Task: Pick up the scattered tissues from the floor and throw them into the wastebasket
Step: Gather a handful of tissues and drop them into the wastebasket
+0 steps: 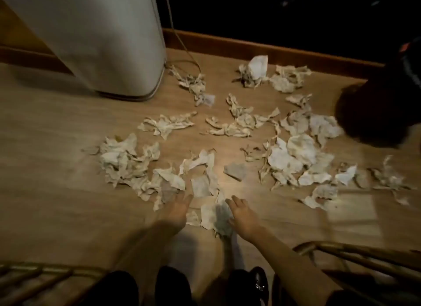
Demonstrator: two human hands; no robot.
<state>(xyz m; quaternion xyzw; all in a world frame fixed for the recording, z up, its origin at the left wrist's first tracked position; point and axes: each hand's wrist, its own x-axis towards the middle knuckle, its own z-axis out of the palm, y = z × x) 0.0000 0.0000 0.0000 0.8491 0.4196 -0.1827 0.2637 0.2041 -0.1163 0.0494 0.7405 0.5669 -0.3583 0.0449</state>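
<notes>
Several crumpled white tissues (293,155) lie scattered over the wooden floor (57,169). A flat tissue (211,214) lies closest to me, between my two hands. My left hand (176,211) reaches forward with fingers spread, its tips at the edge of a tissue heap (127,166). My right hand (242,213) is flat and open, its thumb side touching the near tissue. Neither hand grips anything. A dark round wastebasket (373,114) stands at the right edge, partly cut off and hard to make out in the dim light.
A tall white appliance (102,39) stands at the back left with a cord (182,46) trailing down behind it. A wooden baseboard (273,48) runs along the dark back wall. Wooden chair rails sit at the bottom left (34,280) and bottom right (364,258). My dark shoes (257,283) show below.
</notes>
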